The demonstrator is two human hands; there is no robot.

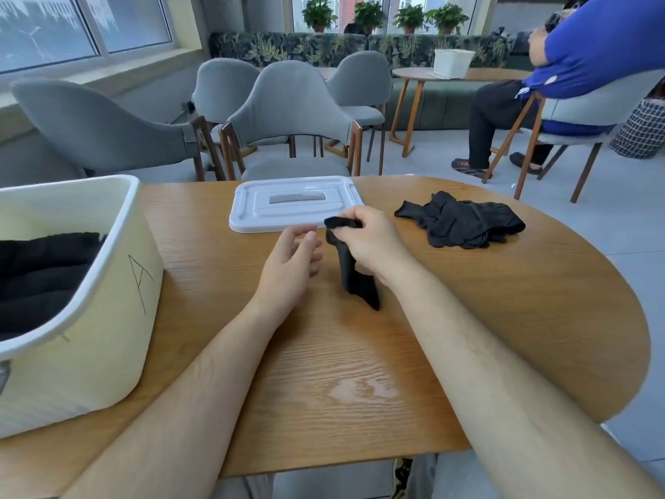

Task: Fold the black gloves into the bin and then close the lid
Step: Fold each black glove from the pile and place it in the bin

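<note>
one black glove (354,279) is pinched in your right grip (370,243), dangling over the counter (360,354). your left grip (288,264) hovers just beside it, fingers relaxed, holding nothing. loose gloves (464,225) lie heaped right; bin (108,300) left, lid (298,203) behind.

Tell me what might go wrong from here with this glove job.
The glove is pinched by the right hand alone, so it may unfold or slip before the open left hand helps. The bin already holds dark fabric; with the pile added, the lid might not seat.
</note>
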